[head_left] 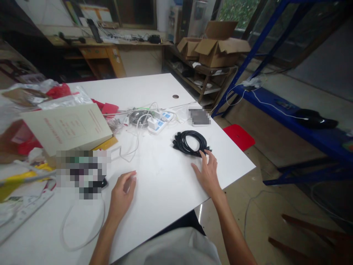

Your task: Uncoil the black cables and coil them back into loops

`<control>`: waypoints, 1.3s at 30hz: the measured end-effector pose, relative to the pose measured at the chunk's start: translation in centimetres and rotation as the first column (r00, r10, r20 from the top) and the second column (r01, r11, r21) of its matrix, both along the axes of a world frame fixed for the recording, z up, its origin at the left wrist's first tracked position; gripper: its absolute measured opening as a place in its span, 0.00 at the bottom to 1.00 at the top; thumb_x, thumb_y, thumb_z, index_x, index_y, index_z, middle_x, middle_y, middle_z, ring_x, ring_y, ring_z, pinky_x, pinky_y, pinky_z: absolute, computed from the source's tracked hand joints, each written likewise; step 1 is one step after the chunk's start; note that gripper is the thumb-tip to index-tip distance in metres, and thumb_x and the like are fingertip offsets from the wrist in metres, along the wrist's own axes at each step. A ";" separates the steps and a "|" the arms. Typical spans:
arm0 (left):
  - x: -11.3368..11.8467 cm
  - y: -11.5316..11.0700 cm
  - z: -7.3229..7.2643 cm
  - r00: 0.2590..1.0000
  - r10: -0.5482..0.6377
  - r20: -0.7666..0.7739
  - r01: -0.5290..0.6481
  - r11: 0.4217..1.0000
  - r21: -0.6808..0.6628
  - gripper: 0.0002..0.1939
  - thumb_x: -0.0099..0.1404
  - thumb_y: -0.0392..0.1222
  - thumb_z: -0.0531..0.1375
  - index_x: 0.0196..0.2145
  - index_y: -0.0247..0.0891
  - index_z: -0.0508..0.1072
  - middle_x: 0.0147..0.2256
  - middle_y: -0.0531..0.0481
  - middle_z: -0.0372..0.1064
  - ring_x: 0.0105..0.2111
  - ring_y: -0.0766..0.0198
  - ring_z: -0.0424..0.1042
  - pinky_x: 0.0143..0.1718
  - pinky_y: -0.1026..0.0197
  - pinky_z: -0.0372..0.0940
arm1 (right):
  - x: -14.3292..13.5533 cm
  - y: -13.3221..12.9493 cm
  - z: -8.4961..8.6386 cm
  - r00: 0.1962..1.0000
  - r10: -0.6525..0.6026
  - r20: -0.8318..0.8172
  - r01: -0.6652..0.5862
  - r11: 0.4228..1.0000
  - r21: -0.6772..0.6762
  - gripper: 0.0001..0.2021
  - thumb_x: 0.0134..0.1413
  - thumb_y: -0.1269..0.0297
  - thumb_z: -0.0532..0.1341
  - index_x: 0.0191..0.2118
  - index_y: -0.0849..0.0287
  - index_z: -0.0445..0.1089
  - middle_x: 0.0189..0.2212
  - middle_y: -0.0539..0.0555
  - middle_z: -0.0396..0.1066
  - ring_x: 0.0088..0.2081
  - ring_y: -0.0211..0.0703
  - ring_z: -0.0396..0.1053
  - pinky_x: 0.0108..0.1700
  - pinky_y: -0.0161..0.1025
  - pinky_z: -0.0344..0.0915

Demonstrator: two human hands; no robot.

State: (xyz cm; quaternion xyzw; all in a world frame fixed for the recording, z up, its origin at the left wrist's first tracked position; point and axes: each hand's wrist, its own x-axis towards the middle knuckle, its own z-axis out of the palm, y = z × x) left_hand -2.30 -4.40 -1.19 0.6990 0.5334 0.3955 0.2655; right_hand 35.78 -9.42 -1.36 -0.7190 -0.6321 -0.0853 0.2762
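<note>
A coiled bundle of black cable (pixel 180 147) lies on the white tabletop, its several plug ends bunched at the left side of the ring. My right hand (pixel 208 171) is at the near right edge of this coil, thumb and fingers spread, with the fingertips over or against the cable; contact is hard to make out. My left hand (pixel 121 195) rests at the table's near side, away from the coil. Its fingers are curled, their tips close to the thumb, and nothing shows in them.
Behind the coil sit a white power strip (pixel 158 127) with plugs and a blurred-out flat device (pixel 199 117). A cream box (pixel 67 127), plastic bags and a pixelated item (pixel 85 171) crowd the left. A blue rack (pixel 275 106) and red stool (pixel 239 137) stand right.
</note>
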 end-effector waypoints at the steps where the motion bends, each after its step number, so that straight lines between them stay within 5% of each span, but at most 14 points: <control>1: -0.1 0.0 0.0 1.000 0.008 0.010 -0.008 1.000 0.001 0.15 0.75 0.52 0.60 0.53 0.42 0.76 0.51 0.44 0.77 0.53 0.53 0.76 0.62 0.47 0.69 | -0.4 -1.1 -0.2 1.000 -0.002 -0.023 0.002 1.000 0.004 0.33 0.73 0.50 0.58 0.75 0.57 0.52 0.68 0.72 0.54 0.68 0.67 0.56 0.64 0.67 0.64; 8: 0.0 0.1 0.2 0.998 0.030 0.061 -0.030 1.000 -0.008 0.18 0.74 0.56 0.60 0.49 0.41 0.78 0.49 0.44 0.79 0.51 0.52 0.78 0.61 0.46 0.70 | -2.8 -5.4 -1.8 0.987 -0.018 -0.161 0.030 0.997 0.071 0.25 0.74 0.54 0.57 0.69 0.56 0.58 0.63 0.69 0.61 0.63 0.61 0.64 0.61 0.64 0.70; 17: -0.3 0.1 -0.2 0.991 0.032 0.130 -0.028 0.999 -0.031 0.19 0.72 0.58 0.61 0.48 0.40 0.78 0.49 0.43 0.79 0.51 0.52 0.78 0.62 0.45 0.70 | -2.9 -5.4 -1.7 0.960 -0.055 -0.274 0.107 0.977 0.182 0.13 0.74 0.59 0.57 0.57 0.57 0.66 0.52 0.62 0.70 0.55 0.55 0.70 0.57 0.58 0.72; 39: -0.2 0.0 0.0 0.987 0.037 0.159 -0.030 0.998 -0.046 0.19 0.72 0.58 0.61 0.48 0.40 0.78 0.48 0.43 0.79 0.51 0.51 0.78 0.62 0.45 0.70 | -3.0 -5.5 -2.0 0.958 -0.066 -0.281 0.127 0.971 0.204 0.09 0.74 0.60 0.57 0.53 0.56 0.67 0.48 0.60 0.71 0.51 0.53 0.71 0.54 0.55 0.71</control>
